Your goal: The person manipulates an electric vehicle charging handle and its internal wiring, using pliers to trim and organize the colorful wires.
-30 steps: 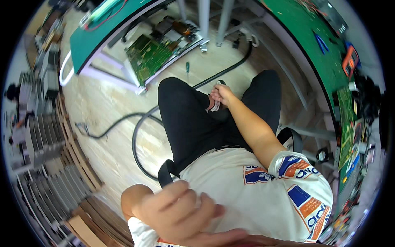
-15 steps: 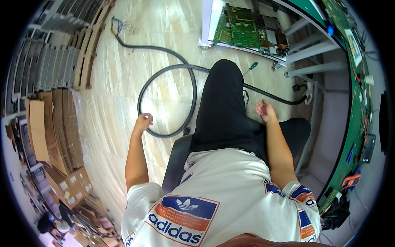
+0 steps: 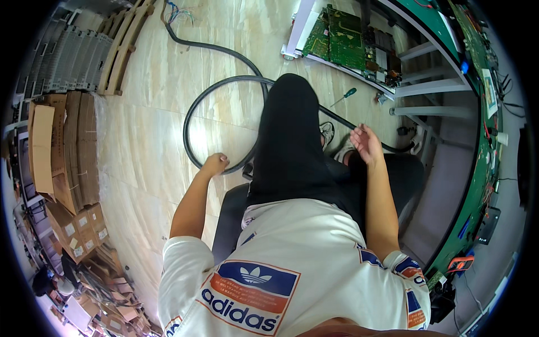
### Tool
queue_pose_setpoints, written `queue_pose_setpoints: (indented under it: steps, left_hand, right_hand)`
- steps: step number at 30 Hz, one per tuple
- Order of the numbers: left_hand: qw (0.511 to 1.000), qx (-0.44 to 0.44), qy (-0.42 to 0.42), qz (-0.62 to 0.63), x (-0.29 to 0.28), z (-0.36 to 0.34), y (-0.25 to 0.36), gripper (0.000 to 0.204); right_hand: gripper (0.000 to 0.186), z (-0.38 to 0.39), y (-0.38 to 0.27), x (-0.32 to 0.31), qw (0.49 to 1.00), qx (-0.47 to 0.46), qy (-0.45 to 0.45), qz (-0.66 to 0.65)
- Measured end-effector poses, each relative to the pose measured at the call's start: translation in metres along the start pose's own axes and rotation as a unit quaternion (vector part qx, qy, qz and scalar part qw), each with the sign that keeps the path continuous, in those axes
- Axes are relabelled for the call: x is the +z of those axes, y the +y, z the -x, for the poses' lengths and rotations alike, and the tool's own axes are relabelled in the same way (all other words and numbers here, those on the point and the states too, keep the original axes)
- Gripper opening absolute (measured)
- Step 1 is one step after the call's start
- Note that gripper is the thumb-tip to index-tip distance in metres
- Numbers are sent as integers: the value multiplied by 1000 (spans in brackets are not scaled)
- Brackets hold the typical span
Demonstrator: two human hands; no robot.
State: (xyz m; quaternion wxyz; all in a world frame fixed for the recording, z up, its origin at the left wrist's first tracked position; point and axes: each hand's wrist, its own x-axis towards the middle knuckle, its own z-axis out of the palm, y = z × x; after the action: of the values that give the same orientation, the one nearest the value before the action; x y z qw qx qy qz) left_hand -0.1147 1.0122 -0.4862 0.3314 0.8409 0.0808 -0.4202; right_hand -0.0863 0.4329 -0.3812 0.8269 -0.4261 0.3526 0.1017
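head view: left hand [image 3: 215, 164] by cable edge [image 3: 186, 130], floor [image 3: 143, 185] open leftward.

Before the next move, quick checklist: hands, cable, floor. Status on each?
1. Right hand empty: ok, fingers loosely open, nothing seen in it.
2. Left hand clear of the black cable: cannot tell, it overlaps the loop in this view.
3. Cable laid without loops: not ok, it loops on the floor.
4. Loose wires at the cable end covered: not ok, they fan out exposed.
5. Screwdriver off the floor: not ok, it lies there.
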Motion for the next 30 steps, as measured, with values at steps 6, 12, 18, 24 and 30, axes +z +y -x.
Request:
queue_pose_setpoints:
  steps: [6,12,18,24,30]
  left_hand:
    - [992,51,10,112,-33,45,40,31]
    - [1000,-21,-20,-8,-35,27,46,29]
    - [977,198,-64,-52,1,-71,23,46]
    - [992,85,-35,-85,52,-238,4,51]
    - [991,-73,63,-96,121,-307,106,72]
  right_hand:
    - [22,14,-10,26,995,-11,-76,-56]
    - [22,39,-39,59,973,-19,-181,-139]
    - [29,81,-102,40,947,-149,-239,-152]
    - [50,86,-114,-51,893,-145,-310,-291]
    - [64,122,-114,-95,913,-164,-240,-287]
